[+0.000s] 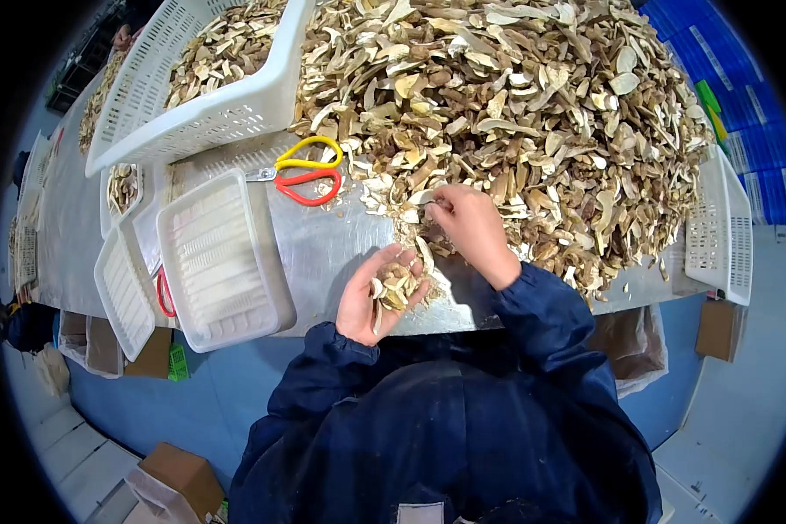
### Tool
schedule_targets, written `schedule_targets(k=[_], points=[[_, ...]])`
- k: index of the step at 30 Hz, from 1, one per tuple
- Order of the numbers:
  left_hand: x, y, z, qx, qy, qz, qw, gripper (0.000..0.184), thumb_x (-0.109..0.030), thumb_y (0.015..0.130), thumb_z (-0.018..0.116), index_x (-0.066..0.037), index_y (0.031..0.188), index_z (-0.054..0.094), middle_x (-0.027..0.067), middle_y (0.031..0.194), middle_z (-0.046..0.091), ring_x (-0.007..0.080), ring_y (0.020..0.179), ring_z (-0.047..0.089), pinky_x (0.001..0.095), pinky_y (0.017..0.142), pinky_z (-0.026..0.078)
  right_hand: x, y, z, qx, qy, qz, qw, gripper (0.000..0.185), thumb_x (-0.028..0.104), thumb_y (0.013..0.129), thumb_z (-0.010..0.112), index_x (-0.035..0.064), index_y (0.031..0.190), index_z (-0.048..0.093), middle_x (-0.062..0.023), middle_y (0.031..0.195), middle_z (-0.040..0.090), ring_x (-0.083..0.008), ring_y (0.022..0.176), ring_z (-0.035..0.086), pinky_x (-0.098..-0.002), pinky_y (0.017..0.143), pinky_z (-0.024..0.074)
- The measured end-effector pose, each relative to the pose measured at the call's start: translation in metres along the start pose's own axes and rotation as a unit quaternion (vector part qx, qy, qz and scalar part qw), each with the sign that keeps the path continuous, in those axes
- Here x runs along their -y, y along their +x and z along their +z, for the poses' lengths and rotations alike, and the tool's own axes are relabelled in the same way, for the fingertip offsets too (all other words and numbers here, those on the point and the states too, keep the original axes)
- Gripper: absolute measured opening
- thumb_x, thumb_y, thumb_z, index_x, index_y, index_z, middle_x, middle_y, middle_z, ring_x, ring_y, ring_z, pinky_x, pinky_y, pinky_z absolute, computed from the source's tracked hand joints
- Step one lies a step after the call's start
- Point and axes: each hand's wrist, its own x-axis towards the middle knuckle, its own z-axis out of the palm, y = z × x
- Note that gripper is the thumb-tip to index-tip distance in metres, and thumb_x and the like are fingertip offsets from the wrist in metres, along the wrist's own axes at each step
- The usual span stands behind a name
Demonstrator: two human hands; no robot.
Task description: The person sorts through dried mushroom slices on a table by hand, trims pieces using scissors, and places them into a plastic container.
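Note:
My left hand (374,297) is palm up near the table's front edge, its fingers curled round several dried mushroom slices (395,288). Just above and to the right, my right hand (470,223) pinches at the lower left edge of a large heap of mushroom slices (533,113). A slice appears at its fingertips, partly hidden by them. Small crumbs and slices lie on the metal table (323,240) between the heap and my hands.
Scissors with yellow and red handles (310,179) lie left of the heap. White trays (218,262) stand at the left, below a large white basket (210,118) holding slices. Another white basket (720,227) is at the right, near blue crates (751,131).

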Motion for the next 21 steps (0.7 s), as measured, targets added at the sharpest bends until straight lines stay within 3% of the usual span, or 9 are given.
schedule_targets(k=[1, 4, 6, 7, 10, 14, 17, 21], points=[[0.001, 0.001, -0.004, 0.006, -0.004, -0.004, 1.0, 0.021, -0.027, 0.098, 0.049, -0.012, 0.108, 0.059, 0.0075, 0.114, 0.059, 0.0243, 0.103, 0.058, 0.045, 0.094, 0.048, -0.001, 0.005, 0.005, -0.009, -0.046, 0.017, 0.999, 0.019, 0.019, 0.079, 0.067, 0.002, 0.089, 0.065, -0.0151, 0.082, 0.065, -0.0332, 0.074, 0.062, -0.0405, 0.063, 0.0486], [0.002, -0.001, -0.008, 0.03, -0.022, -0.012, 0.999, 0.014, -0.023, 0.097, 0.052, -0.011, 0.103, 0.057, 0.0058, 0.104, 0.058, 0.0203, 0.096, 0.059, 0.0367, 0.082, 0.054, 0.001, 0.009, 0.015, 0.012, -0.093, 0.012, 0.995, 0.02, 0.019, 0.079, 0.067, 0.0022, 0.088, 0.063, -0.0152, 0.084, 0.063, -0.0335, 0.075, 0.062, -0.0409, 0.064, 0.049], [0.002, 0.0, -0.012, 0.045, -0.026, -0.022, 0.998, 0.015, -0.022, 0.096, 0.054, -0.01, 0.105, 0.055, 0.0043, 0.097, 0.058, 0.0174, 0.092, 0.06, 0.0326, 0.075, 0.056, -0.001, 0.005, 0.012, 0.028, -0.017, 0.008, 0.999, 0.019, 0.016, 0.077, 0.07, 0.0022, 0.087, 0.06, -0.0109, 0.079, 0.061, -0.0253, 0.068, 0.061, -0.0359, 0.06, 0.0476], [0.004, 0.0, -0.01, 0.022, 0.014, 0.0, 1.0, 0.016, -0.021, 0.095, 0.054, -0.009, 0.106, 0.055, 0.0041, 0.094, 0.057, 0.0159, 0.088, 0.06, 0.026, 0.063, 0.054, -0.002, 0.002, 0.005, 0.043, 0.049, 0.015, 0.998, 0.019, 0.015, 0.077, 0.07, 0.0021, 0.087, 0.06, -0.009, 0.077, 0.061, -0.0215, 0.066, 0.06, -0.0336, 0.058, 0.0468], [0.006, -0.003, 0.002, 0.007, 0.112, 0.043, 0.993, 0.017, -0.019, 0.095, 0.054, -0.008, 0.108, 0.055, 0.0043, 0.097, 0.057, 0.0142, 0.084, 0.059, 0.0233, 0.06, 0.051, 0.008, -0.017, -0.016, 0.105, 0.238, 0.112, 0.959, 0.017, 0.011, 0.079, 0.071, 0.0013, 0.083, 0.058, 0.003, 0.067, 0.054, -0.0025, 0.059, 0.047, -0.0197, 0.052, 0.0372], [0.017, 0.001, 0.023, -0.009, 0.246, 0.082, 0.966, 0.015, -0.017, 0.094, 0.055, -0.007, 0.106, 0.056, 0.0018, 0.093, 0.06, 0.0091, 0.077, 0.058, 0.0215, 0.058, 0.047, 0.03, -0.051, -0.036, 0.172, 0.299, 0.141, 0.928, 0.015, 0.009, 0.082, 0.07, 0.0026, 0.083, 0.057, 0.0049, 0.063, 0.049, -0.0002, 0.057, 0.043, -0.0182, 0.05, 0.0336], [0.023, 0.004, 0.022, -0.016, 0.281, 0.075, 0.957, 0.009, -0.015, 0.094, 0.057, -0.008, 0.1, 0.057, -0.0012, 0.086, 0.06, 0.0053, 0.073, 0.057, 0.0202, 0.058, 0.046, 0.03, -0.067, -0.04, 0.17, 0.283, 0.136, 0.934, 0.012, 0.007, 0.083, 0.068, 0.0022, 0.085, 0.058, 0.0048, 0.066, 0.051, -0.0005, 0.061, 0.046, -0.0178, 0.053, 0.0364], [0.026, 0.004, 0.018, -0.021, 0.308, 0.089, 0.947, 0.006, -0.013, 0.093, 0.056, -0.009, 0.098, 0.058, -0.0005, 0.087, 0.061, 0.0059, 0.074, 0.057, 0.0208, 0.058, 0.045, 0.02, -0.086, -0.026, 0.11, 0.433, 0.173, 0.878, 0.014, 0.011, 0.081, 0.068, 0.0006, 0.086, 0.061, 0.0035, 0.065, 0.053, -0.0036, 0.06, 0.045, -0.0223, 0.054, 0.0383]])
